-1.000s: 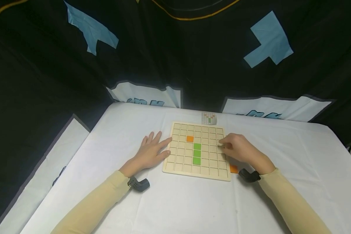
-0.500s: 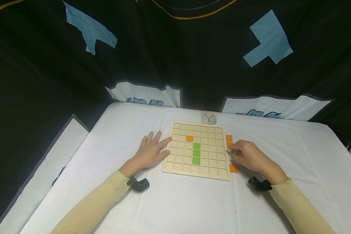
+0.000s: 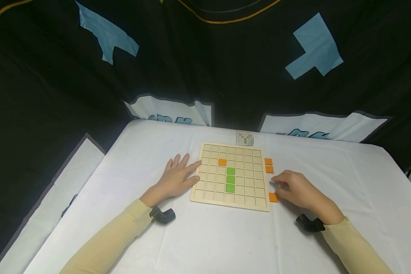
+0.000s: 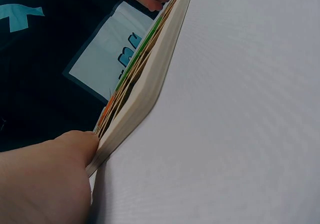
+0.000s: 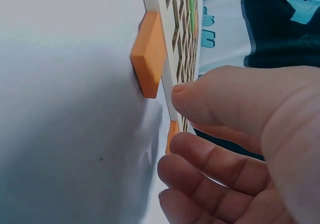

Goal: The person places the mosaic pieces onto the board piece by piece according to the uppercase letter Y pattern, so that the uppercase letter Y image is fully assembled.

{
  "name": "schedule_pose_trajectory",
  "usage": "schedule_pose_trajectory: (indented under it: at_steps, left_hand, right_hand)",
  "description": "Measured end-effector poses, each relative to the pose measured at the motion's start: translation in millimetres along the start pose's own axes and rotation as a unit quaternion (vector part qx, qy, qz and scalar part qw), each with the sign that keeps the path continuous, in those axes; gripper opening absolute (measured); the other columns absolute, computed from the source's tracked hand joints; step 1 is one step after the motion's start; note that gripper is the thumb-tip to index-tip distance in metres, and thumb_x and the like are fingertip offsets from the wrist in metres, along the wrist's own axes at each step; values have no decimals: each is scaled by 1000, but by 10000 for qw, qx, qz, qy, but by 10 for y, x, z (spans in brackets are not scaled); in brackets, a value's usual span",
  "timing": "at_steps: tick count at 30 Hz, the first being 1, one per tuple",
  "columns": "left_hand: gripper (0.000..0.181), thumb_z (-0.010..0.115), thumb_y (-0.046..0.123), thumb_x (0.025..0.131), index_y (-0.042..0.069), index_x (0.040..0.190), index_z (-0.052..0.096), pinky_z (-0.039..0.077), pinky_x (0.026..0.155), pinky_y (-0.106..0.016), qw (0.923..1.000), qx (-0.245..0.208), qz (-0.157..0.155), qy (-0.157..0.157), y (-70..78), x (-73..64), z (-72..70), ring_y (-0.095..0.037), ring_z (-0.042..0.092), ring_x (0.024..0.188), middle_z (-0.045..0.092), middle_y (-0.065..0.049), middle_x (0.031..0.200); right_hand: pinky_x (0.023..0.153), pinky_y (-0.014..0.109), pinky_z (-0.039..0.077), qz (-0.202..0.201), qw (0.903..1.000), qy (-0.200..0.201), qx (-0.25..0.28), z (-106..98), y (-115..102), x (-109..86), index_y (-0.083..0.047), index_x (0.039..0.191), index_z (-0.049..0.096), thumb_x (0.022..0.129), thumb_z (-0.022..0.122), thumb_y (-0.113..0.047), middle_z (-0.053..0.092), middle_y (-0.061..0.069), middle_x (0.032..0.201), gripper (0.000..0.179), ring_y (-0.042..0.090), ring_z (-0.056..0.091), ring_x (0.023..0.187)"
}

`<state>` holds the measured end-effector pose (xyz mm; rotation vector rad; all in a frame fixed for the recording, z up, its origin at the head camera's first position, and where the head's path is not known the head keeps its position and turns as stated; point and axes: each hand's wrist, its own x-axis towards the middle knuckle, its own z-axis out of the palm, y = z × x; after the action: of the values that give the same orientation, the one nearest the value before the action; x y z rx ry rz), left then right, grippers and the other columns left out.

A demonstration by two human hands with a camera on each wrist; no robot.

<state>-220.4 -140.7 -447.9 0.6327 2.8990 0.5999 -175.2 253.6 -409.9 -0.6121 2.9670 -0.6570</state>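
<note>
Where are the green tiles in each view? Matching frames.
Head: green tiles right of and below picture centre, in a column.
Left wrist: green tiles above and left of centre, foreshortened to a thin strip.
Right wrist: green tiles at the top, right of centre, a sliver.
Shared landmark: wooden grid board.

Head view bright, wrist views dimmer; soft shadow [image 5: 112,156] beside fingers [image 5: 185,176].

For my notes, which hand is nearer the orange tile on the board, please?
The left hand, touching the board left of the orange tile; right hand is beyond the board's right edge.
</note>
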Motion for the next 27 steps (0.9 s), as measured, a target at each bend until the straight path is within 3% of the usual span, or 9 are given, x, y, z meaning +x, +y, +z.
schedule_pose_trajectory:
  at_steps: [27]
  left_hand:
    - [60, 47, 45, 104, 22, 159, 39, 2, 124, -70, 10000, -23, -45, -65, 5, 7, -1, -53, 3, 156, 15, -27, 169]
  right_hand:
    - [70, 27, 52, -428, 9990, -17, 105, 50, 0, -116, -1, 113, 75, 80, 77, 2, 73, 3, 98, 33, 10, 56, 81]
